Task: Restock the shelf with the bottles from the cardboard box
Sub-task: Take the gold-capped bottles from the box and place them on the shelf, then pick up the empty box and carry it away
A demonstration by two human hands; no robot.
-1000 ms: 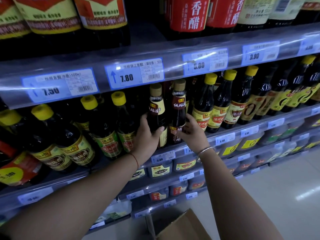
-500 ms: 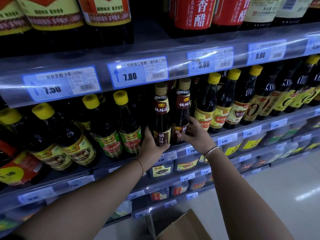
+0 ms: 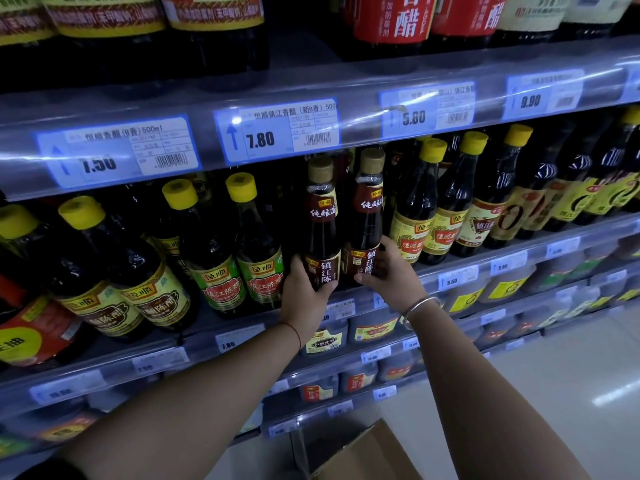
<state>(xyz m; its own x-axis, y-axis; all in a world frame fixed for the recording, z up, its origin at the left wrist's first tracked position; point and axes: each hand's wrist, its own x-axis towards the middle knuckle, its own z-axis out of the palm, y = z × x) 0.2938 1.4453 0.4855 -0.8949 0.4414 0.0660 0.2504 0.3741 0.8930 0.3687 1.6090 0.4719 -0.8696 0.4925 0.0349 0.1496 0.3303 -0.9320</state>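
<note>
Two dark vinegar bottles with tan caps and brown labels stand upright side by side at the front of the middle shelf [image 3: 450,268]. My left hand [image 3: 304,292] is wrapped around the base of the left bottle [image 3: 320,233]. My right hand [image 3: 391,271] grips the base of the right bottle [image 3: 367,223]. A flap of the cardboard box [image 3: 367,452] shows on the floor below, between my forearms; its inside is hidden.
Yellow-capped bottles [image 3: 214,251] crowd the shelf on the left, and more yellow-capped bottles [image 3: 450,202] stand close on the right. The upper shelf rail with price tags [image 3: 273,129] hangs just above the caps. Lower shelves [image 3: 374,355] hold jars. Pale floor [image 3: 571,375] lies to the right.
Both hands have slid down the bottles to their bases, and the two bottles now stand more upright and closer together at the shelf front. The view has moved nearer.
</note>
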